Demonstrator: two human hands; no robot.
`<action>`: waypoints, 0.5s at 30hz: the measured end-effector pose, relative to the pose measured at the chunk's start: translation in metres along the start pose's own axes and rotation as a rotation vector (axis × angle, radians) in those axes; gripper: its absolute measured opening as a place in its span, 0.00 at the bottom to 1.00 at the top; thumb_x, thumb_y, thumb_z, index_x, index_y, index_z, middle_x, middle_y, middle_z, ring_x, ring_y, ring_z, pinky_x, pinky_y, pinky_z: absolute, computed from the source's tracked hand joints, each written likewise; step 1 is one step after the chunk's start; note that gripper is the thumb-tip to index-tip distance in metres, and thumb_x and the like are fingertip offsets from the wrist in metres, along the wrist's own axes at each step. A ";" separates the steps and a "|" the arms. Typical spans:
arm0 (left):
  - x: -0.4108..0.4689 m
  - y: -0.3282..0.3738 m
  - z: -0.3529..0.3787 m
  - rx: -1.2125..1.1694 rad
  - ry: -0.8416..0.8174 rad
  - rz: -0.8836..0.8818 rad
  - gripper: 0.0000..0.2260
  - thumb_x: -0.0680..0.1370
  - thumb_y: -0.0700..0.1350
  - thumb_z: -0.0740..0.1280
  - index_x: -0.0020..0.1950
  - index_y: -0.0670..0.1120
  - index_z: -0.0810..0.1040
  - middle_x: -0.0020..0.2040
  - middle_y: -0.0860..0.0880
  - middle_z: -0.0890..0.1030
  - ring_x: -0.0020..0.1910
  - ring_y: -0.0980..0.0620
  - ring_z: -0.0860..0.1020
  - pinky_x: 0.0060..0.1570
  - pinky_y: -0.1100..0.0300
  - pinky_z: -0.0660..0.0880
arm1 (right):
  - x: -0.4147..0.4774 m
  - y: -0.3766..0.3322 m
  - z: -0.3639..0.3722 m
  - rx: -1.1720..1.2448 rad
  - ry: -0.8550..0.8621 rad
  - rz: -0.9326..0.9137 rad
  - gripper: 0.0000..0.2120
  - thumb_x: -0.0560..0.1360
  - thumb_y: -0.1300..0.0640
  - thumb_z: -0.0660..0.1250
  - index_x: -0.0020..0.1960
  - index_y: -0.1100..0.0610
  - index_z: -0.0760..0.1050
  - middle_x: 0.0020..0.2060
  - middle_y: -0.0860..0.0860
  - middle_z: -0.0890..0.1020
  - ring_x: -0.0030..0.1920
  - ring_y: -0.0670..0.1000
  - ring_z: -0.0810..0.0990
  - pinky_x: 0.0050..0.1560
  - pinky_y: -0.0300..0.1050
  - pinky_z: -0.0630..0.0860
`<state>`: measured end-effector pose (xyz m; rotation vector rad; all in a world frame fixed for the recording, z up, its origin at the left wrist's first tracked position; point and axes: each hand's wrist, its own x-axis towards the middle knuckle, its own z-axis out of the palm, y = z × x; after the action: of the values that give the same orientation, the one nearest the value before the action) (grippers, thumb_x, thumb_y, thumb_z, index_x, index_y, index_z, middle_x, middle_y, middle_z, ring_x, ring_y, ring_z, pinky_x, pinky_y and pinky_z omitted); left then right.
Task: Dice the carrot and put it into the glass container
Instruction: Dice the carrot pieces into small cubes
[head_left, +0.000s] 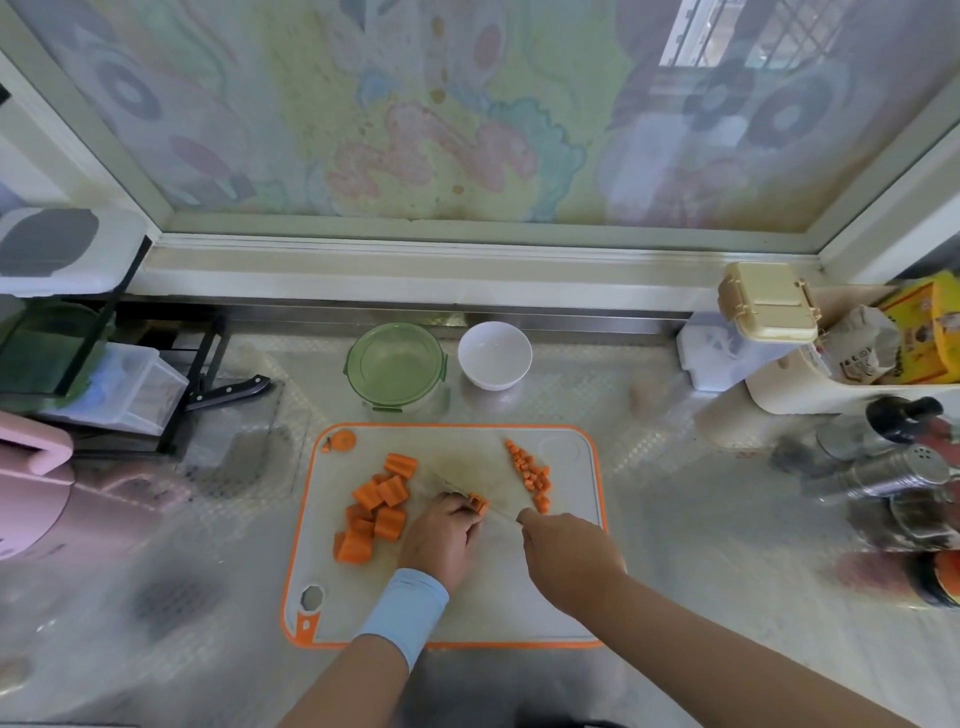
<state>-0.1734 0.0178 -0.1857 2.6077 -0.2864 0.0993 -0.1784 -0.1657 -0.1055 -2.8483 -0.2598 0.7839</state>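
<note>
Carrot chunks (371, 512), dice (532, 475); green-lidded glass container (397, 366) beyond

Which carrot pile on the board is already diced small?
The right-hand pile, beside the right hand gripping the knife: small cubes. The left pile, beside the left hand holding a carrot piece, is big chunks.

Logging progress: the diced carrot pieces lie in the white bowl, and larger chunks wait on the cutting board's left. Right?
No. The head view shows the diced carrot pieces piled on the cutting board, on its right side, not in the white bowl. The larger chunks do wait on the board's left.
</note>
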 end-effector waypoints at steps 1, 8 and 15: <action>0.000 -0.001 0.001 -0.008 0.000 -0.011 0.10 0.74 0.45 0.66 0.35 0.47 0.84 0.39 0.51 0.80 0.41 0.51 0.78 0.34 0.59 0.77 | 0.003 0.000 0.000 0.010 -0.014 0.003 0.07 0.82 0.58 0.53 0.55 0.51 0.69 0.35 0.50 0.74 0.34 0.54 0.76 0.33 0.47 0.73; -0.004 0.001 0.005 -0.029 0.052 -0.038 0.04 0.67 0.39 0.77 0.37 0.47 0.85 0.37 0.50 0.79 0.41 0.52 0.74 0.32 0.61 0.75 | 0.016 -0.006 0.010 0.022 -0.043 0.025 0.05 0.82 0.60 0.55 0.53 0.52 0.67 0.32 0.48 0.70 0.30 0.50 0.69 0.30 0.46 0.68; -0.006 0.002 0.004 -0.068 0.086 -0.052 0.06 0.66 0.38 0.78 0.39 0.47 0.85 0.39 0.51 0.81 0.43 0.53 0.74 0.38 0.61 0.76 | 0.010 -0.003 0.008 -0.022 0.031 -0.009 0.05 0.82 0.60 0.55 0.48 0.52 0.66 0.30 0.48 0.70 0.28 0.51 0.68 0.27 0.45 0.63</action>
<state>-0.1795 0.0153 -0.1886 2.5338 -0.1881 0.1800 -0.1745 -0.1600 -0.1160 -2.8753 -0.2793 0.7394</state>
